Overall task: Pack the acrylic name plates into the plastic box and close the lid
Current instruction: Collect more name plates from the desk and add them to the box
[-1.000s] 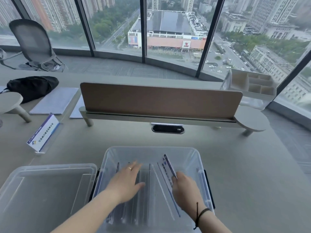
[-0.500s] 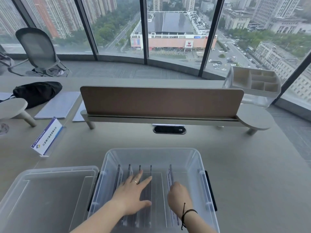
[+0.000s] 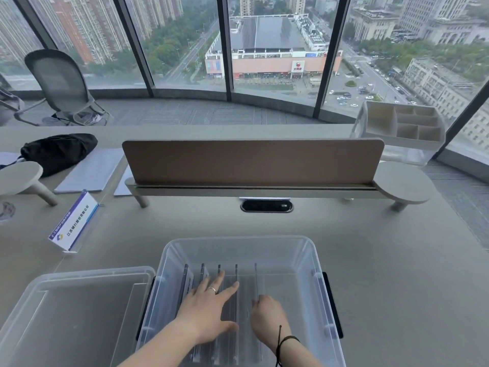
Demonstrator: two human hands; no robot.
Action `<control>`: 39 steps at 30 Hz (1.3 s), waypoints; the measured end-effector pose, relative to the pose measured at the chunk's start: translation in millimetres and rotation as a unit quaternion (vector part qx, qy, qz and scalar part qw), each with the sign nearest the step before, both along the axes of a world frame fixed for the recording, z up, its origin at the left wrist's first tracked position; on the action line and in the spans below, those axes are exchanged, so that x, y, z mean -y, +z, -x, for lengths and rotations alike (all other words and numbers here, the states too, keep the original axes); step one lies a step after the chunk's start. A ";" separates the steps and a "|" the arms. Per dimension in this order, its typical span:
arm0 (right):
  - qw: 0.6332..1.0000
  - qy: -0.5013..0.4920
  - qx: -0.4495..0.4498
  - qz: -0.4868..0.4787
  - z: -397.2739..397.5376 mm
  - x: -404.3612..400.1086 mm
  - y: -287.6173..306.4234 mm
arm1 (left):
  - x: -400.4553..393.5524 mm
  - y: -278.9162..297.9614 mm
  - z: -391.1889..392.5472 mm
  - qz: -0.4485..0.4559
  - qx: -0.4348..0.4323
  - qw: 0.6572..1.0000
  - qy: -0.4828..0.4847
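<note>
A clear plastic box (image 3: pixel 304 250) stands open on the desk in front of me. Several acrylic name plates (image 3: pixel 193 276) stand on edge in a row inside it. My left hand (image 3: pixel 209 305) lies flat on the tops of the left plates, fingers spread. My right hand (image 3: pixel 267 317) is curled around the rightmost plate (image 3: pixel 255 279), holding it upright next to the others. The box's clear lid (image 3: pixel 74 311) lies on the desk to the left of the box. One more name plate (image 3: pixel 72 225) with a white and blue card stands on the desk at the left.
A brown divider panel (image 3: pixel 251 161) on a grey shelf crosses the desk behind the box. A black bag (image 3: pixel 58 151) and papers (image 3: pixel 90 172) lie at the back left. A white compartment tray (image 3: pixel 402 125) sits at the back right. Bare desk lies to the right.
My right hand has lowered the tilted plate into the box and set it upright beside the others. My left hand has flattened onto the row of plates.
</note>
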State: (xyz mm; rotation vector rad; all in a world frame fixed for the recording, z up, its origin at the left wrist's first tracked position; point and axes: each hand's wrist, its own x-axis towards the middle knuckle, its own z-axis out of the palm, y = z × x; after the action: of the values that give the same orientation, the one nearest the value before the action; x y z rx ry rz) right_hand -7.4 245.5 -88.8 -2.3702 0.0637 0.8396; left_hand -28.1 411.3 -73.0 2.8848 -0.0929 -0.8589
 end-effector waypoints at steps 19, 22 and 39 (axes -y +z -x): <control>0.998 -0.042 -0.029 -0.026 4.0 -7.3 0.9 | 3.1 1.9 1.1 -0.024 -0.006 1.000 -0.001; 0.999 -0.020 -0.035 -0.023 2.7 -7.3 -0.6 | 4.8 5.2 3.4 -0.034 -0.004 0.999 -0.001; 0.934 0.212 0.284 -0.036 -42.1 -119.6 88.8 | -167.5 82.1 -0.5 0.259 0.272 0.860 0.345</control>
State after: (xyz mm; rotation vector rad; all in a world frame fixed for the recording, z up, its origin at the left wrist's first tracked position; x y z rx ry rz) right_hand 34.7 365.0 0.0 -2.4978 -0.7223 0.2946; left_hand -27.6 578.7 9.1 2.2665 0.5385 0.1155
